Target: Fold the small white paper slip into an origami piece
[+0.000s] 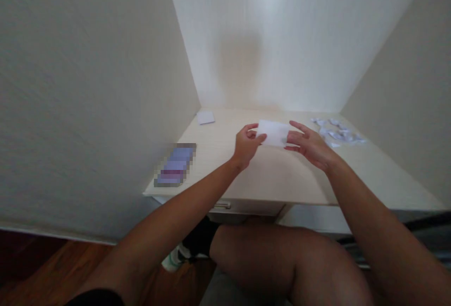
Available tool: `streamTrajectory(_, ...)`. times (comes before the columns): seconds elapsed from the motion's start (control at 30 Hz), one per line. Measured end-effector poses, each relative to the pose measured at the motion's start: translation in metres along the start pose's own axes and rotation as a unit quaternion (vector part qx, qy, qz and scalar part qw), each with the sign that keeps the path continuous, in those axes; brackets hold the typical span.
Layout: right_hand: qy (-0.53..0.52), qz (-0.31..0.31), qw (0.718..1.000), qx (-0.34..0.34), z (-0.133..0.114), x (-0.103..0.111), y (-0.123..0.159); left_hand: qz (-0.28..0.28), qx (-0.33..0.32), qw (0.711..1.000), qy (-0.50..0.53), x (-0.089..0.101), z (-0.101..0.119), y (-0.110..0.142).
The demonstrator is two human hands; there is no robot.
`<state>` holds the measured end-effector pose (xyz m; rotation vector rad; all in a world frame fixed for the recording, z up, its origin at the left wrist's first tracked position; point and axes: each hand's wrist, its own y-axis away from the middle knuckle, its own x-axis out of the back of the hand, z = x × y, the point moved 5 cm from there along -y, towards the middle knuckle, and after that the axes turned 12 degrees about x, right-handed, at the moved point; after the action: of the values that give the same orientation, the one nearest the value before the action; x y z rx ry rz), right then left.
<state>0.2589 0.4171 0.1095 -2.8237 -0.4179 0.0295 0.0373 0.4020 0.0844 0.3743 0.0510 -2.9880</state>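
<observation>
A small white sheet of paper (pixel 276 133) is held up above the desk, between my two hands. My left hand (pixel 248 144) pinches its left edge, with the thumb lying across the front and the fingers curled behind. At the right edge is my right hand (pixel 307 144), its fingers spread apart and their tips at or just touching the paper. Whether any fingertip sits behind the sheet there, I cannot tell. A stack of white paper (pixel 206 118) lies at the far left corner of the desk.
Several crumpled or folded white paper pieces (pixel 338 132) lie at the right rear of the desk (pixel 275 179). A blurred-out flat device, perhaps a phone (pixel 176 165), rests near the left edge. Walls enclose the desk on three sides. A drawer handle (pixel 221 206) shows below the front edge.
</observation>
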Motion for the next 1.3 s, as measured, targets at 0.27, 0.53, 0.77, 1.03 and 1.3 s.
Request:
streamTrajectory(0.27, 0.105, 0.050, 0.993, -0.038, 0.082, -0.002, -0.082, 0.057, 0.063, 0.996, 0.015, 0.009, -0.053, -0.073)
streamTrajectory(0.53, 0.079, -0.102, 0.992, 0.004, 0.077, -0.008, -0.069, 0.035, 0.052, 0.998, -0.030, 0.022, -0.042, -0.081)
streamTrajectory(0.77, 0.159, -0.210, 0.961, 0.080, 0.063, -0.018, -0.064, 0.042, 0.010, 0.998, -0.047, 0.034, -0.031, -0.085)
streamTrajectory(1.03, 0.241, -0.163, 0.942, 0.164, 0.058, -0.027, -0.066, 0.048, -0.009, 0.998, -0.031, 0.038, -0.032, -0.088)
streamTrajectory(1.3, 0.224, -0.097, 0.951, 0.190, 0.058, -0.024, -0.068, 0.024, -0.014, 0.998, -0.048, 0.035, -0.029, -0.084)
